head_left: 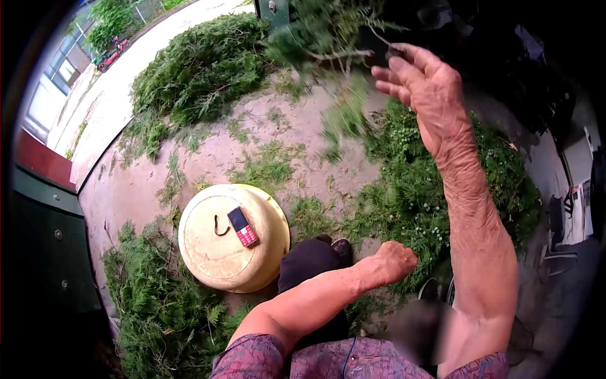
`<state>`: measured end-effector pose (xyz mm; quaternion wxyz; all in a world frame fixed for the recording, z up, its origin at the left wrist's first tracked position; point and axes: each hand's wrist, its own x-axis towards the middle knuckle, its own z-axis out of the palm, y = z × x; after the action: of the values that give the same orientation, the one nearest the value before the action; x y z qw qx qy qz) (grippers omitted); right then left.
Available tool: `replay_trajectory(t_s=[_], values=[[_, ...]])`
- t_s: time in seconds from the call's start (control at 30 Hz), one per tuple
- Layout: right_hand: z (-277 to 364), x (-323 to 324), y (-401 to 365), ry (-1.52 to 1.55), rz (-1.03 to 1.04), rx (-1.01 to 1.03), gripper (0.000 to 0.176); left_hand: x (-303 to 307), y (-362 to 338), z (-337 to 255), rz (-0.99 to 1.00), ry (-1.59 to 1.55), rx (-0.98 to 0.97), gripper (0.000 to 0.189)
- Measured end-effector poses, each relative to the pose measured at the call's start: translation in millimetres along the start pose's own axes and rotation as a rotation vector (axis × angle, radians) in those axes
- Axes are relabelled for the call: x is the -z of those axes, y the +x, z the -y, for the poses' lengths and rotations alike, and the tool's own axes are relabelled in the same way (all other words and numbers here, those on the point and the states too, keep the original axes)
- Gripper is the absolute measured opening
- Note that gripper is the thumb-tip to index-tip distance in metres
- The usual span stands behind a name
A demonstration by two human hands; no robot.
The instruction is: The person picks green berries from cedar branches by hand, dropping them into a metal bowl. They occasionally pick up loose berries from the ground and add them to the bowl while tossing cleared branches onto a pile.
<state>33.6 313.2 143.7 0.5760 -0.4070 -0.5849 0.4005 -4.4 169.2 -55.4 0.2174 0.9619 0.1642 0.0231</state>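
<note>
My right hand (429, 85) is raised at the upper right, thumb and forefinger together at the thin stem of a leafy green branch (338, 54). The branch is partly blurred and hangs to the left of the fingers. Lower down, my left hand (394, 262) is closed in a fist beside a heap of green sprigs with small pale berries (423, 208); what it holds, if anything, is hidden. An upturned cream tub (208, 262) has a red and black phone (243, 227) and a small dark curved strip (221, 225) on its base.
A large pile of cut greenery (202, 66) lies at the upper left, another (151, 309) at the lower left. Loose sprigs are scattered over the concrete floor (208, 155). A green and red metal panel (50, 208) stands at the left. Dark clutter fills the upper right.
</note>
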Motion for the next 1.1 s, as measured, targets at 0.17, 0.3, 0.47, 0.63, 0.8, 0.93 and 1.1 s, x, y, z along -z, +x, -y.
replay_trajectory(t_s=[0.17,0.3,0.47,0.63,0.8,0.93,1.1], values=[[-3,50,-19,-0.14,-0.03,0.268,0.031,8,-12,-18,-0.341,0.098,-0.155,0.005],[-101,118,-107,-0.32,-0.255,-0.4,0.022,11,-7,-51,-0.087,-0.077,-0.155,0.009],[-245,176,-247,-0.425,-0.193,-1.004,0.023,41,-3,-65,-0.077,-0.099,-0.181,0.022],[-341,153,-307,-0.372,-0.135,-1.251,0.019,49,9,-75,0.047,-0.121,-0.089,0.026],[-417,116,-303,-0.464,-0.028,-0.996,0.021,53,14,-63,0.097,-0.131,-0.075,0.03],[-436,104,-259,-0.734,0.032,-0.646,0.029,54,18,-38,0.077,-0.127,-0.071,0.03],[-473,81,-246,-0.852,-0.007,-0.459,0.039,54,19,-17,0.066,-0.152,-0.044,0.03]])
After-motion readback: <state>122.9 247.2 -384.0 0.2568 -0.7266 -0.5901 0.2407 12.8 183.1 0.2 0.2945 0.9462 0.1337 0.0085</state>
